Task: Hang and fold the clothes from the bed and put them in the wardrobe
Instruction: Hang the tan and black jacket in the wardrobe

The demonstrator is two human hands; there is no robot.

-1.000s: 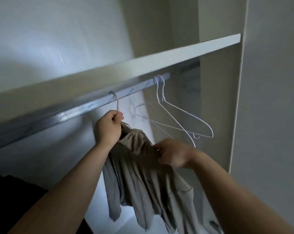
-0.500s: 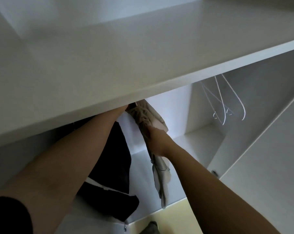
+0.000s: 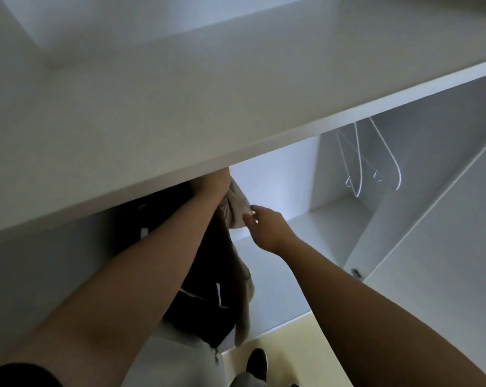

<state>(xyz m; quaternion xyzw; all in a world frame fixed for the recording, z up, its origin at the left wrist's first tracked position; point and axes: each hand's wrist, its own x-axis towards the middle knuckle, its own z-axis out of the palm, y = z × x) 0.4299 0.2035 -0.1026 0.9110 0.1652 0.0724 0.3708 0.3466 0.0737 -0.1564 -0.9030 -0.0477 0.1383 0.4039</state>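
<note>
I look down past the white wardrobe shelf (image 3: 236, 113), which hides the rail. A beige garment (image 3: 236, 215) hangs just under the shelf edge, and its lower part drops beside a black garment (image 3: 202, 289). My left arm reaches up under the shelf; only the wrist end of my left hand (image 3: 212, 185) shows, against the garment's top, and its fingers are hidden. My right hand (image 3: 264, 227) is at the garment's right shoulder, fingertips touching the cloth edge with loosely extended fingers.
Several empty white wire hangers (image 3: 375, 163) hang at the right of the compartment. The white wardrobe base (image 3: 320, 233) lies below them, and a side panel (image 3: 431, 247) stands at the right. A dark shoe (image 3: 257, 361) is on the yellowish floor.
The view tipped down, so the shelf now covers the rail and my left hand. My right hand let go of the garment's middle and rose to its shoulder.
</note>
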